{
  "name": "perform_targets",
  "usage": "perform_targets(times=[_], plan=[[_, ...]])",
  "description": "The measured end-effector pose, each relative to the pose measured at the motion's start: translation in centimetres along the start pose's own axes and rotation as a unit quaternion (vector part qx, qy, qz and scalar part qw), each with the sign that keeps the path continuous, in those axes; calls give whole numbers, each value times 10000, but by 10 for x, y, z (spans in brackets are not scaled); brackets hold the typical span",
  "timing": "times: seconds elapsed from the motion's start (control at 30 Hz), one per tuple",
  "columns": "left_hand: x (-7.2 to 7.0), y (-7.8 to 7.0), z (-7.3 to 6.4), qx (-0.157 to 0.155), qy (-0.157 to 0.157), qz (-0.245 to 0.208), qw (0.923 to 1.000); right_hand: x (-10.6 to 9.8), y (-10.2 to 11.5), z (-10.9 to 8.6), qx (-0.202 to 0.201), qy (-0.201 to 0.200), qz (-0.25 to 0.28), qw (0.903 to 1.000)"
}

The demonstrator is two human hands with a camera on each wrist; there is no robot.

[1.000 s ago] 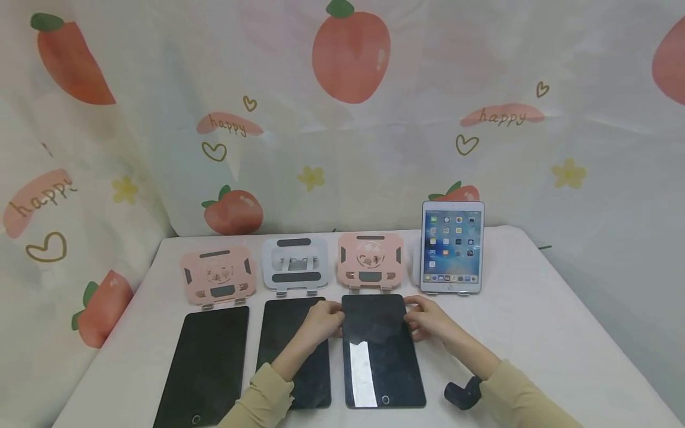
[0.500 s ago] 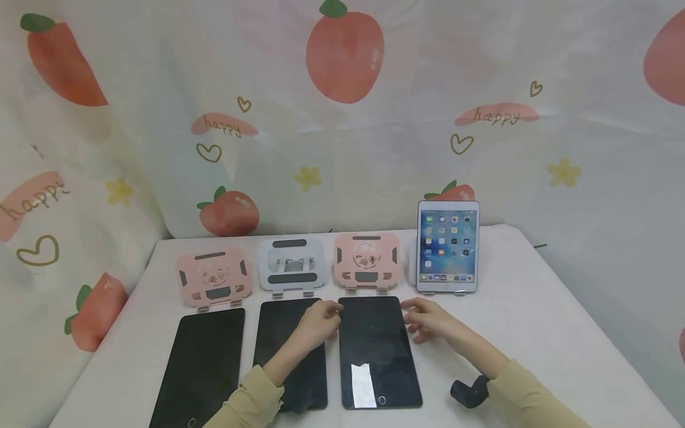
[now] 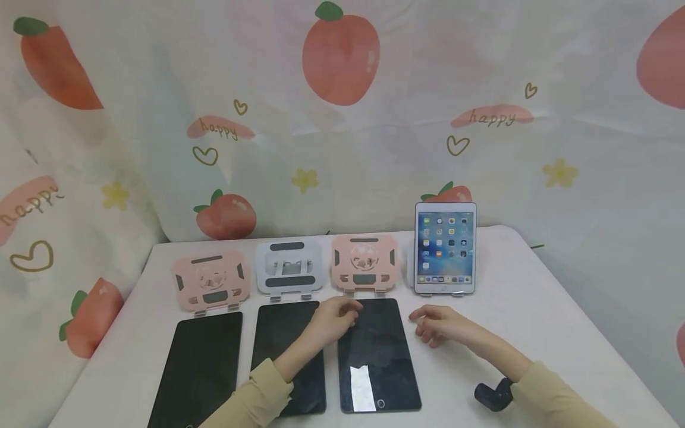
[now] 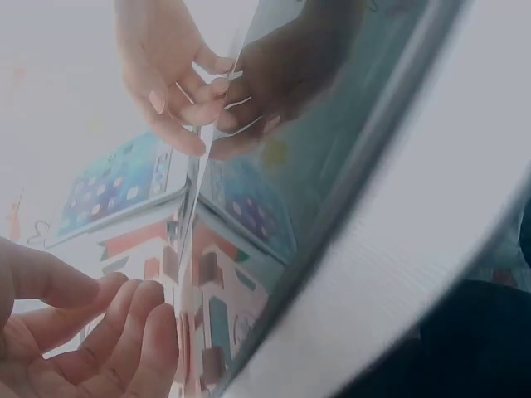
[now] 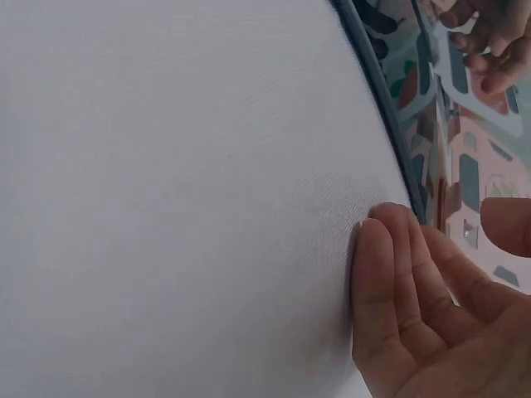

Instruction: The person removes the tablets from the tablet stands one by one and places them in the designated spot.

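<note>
In the head view, three dark tablets lie flat on the white table, screens up: a left tablet (image 3: 200,368), a middle tablet (image 3: 286,345) and a right tablet (image 3: 374,351). My left hand (image 3: 333,320), fingers loosely bent and holding nothing, hovers over the right tablet's upper left corner. The left wrist view shows its fingertips (image 4: 149,319) beside that tablet's glossy, reflecting screen. Just off the same tablet's right edge, my right hand (image 3: 443,326) holds nothing, its fingers loosely bent. In the right wrist view, its fingers (image 5: 377,274) are close above the cloth.
Along the back stand a pink tablet stand (image 3: 211,279), a pale blue stand (image 3: 289,267) and another pink stand (image 3: 365,261). A white tablet (image 3: 445,249) with a lit screen leans upright at the right. A black elbow-shaped object (image 3: 493,395) lies near the right sleeve (image 3: 551,395).
Both hands have left the right tablet's side edges. The left has shifted right over its top corner; the right has moved away rightward. The tablet stays flat, and the head view has shifted slightly.
</note>
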State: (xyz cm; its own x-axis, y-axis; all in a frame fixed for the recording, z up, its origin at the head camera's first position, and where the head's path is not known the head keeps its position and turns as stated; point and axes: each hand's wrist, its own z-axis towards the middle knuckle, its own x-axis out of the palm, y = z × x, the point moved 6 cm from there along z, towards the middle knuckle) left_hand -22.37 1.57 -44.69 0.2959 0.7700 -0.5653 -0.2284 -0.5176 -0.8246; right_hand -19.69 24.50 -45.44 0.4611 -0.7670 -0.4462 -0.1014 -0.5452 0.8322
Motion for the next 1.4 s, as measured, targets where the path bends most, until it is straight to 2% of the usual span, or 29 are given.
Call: perform_targets(times=[0.2, 0.43, 0.9, 1.17, 1.3, 1.4], plan=[[10, -12, 9, 173, 142, 66, 9997, -13, -13, -7, -60, -263, -7, 9996], [18, -27, 24, 449, 287, 174, 9984, -34, -25, -14, 56, -883, -121, 9960], [26, -58, 51, 578, 390, 92, 9975, -100, -17, -18, -267, -1981, -246, 9795], [29, -69, 68, 467, 259, -125, 9985, -126, -15, -15, -368, -2385, -252, 9701], [28, -75, 77, 636, 170, -100, 9978, -138, -13, -12, -378, -2604, -250, 9644], [26, -78, 83, 607, 97, -175, 9980, -147, -12, -9, -338, -2765, -334, 9599]])
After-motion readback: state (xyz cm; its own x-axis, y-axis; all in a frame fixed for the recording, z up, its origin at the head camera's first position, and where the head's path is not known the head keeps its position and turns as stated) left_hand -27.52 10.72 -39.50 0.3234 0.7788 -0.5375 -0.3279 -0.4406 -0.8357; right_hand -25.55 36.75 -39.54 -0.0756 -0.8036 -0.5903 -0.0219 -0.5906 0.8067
